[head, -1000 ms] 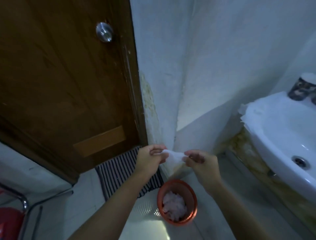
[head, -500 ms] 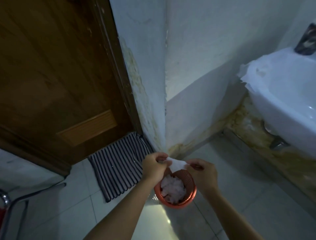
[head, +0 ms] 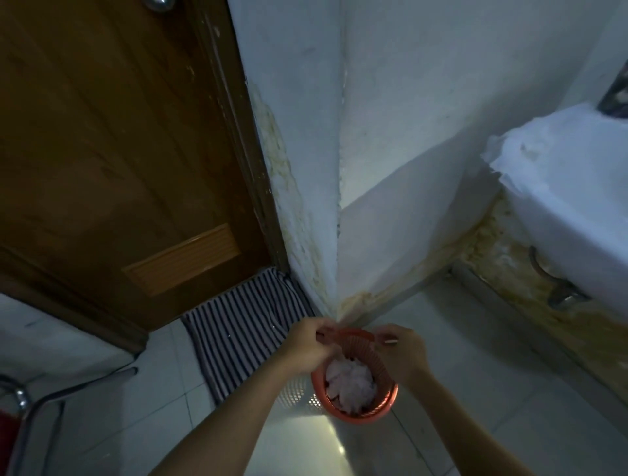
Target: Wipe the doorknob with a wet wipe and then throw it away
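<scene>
An orange mesh waste bin [head: 384, 406] stands on the tiled floor near the wall corner, filled with crumpled white wipes [head: 351, 384]. My left hand [head: 306, 346] and my right hand [head: 402, 355] hover just above the bin's far rim, a bin's width apart. No wipe stretches between them; a white piece lies just under my left hand, on top of the pile. The fingers of both hands are loosely curled with nothing visible in them. The metal doorknob [head: 158, 4] shows at the top edge on the brown wooden door [head: 112, 163].
A striped mat [head: 244, 329] lies at the foot of the door, left of the bin. A white sink [head: 571, 204] juts out at the right, with a stained wall below it. A metal chair frame [head: 30, 404] sits at the lower left.
My hands came down to the bin's rim and moved apart. The white wipe that was stretched between them is no longer held and lies in the bin. The camera tipped further down.
</scene>
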